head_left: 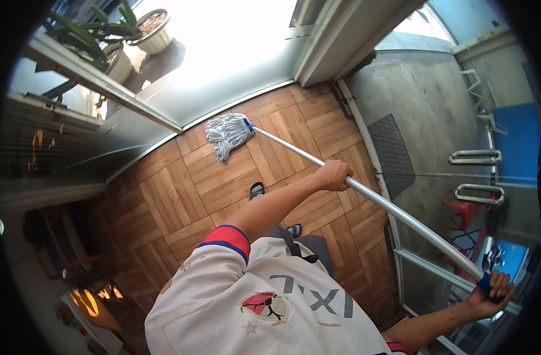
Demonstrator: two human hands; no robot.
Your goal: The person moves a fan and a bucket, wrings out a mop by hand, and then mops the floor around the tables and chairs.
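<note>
Mop (229, 137) strands lie fanned on the wood-patterned floor (170, 201), near the lower frame of the glass, ahead of our 2 sandalled feet (257, 190). Farther right, our left hand (335, 175) is closed around the silver shaft (400, 214) partway along, and at its far right end our right hand (498, 289) wraps the blue grip (484, 284). With 2 closed hands on 1 pole and the strands down, we judge this a wiping stroke; the next move calls for us to steer from the left hand, pivot at the right, and hold the strands flat, clear of the frame.
</note>
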